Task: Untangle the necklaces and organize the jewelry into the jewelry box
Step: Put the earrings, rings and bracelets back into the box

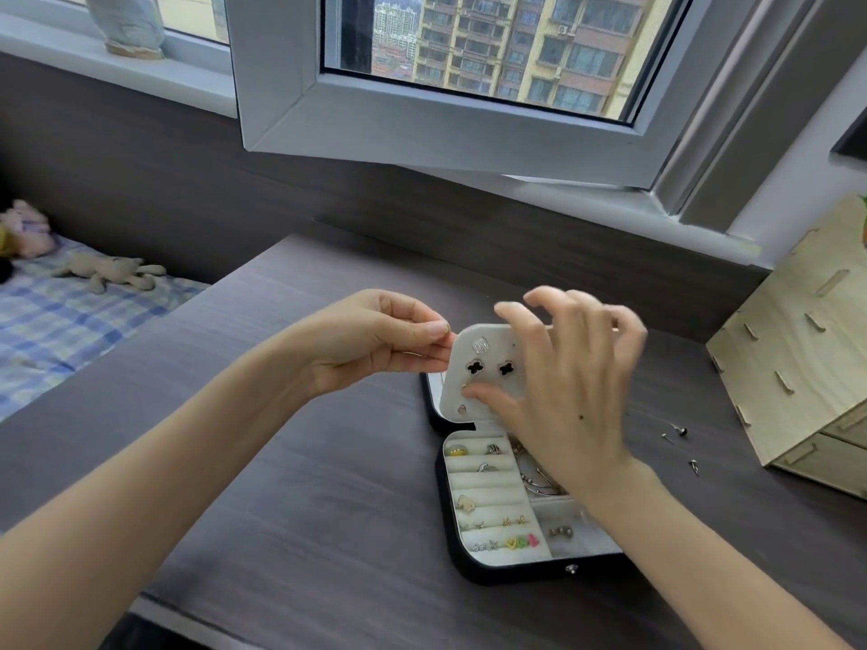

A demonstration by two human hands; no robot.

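Note:
A black jewelry box lies open on the dark wooden desk, its white lining holding rings, small earrings and silver chains. A white earring panel stands up at the lid, with two black clover studs pinned on it. My left hand is pinched shut on something tiny and gold at the panel's upper left corner. My right hand spreads over the panel's right side, thumb pressing its lower front, and hides part of the box.
Three loose stud earrings lie on the desk to the right of the box. A pale wooden drawer organizer stands at the right edge. An open window frame overhangs the desk's back. A bed with plush toys is at left.

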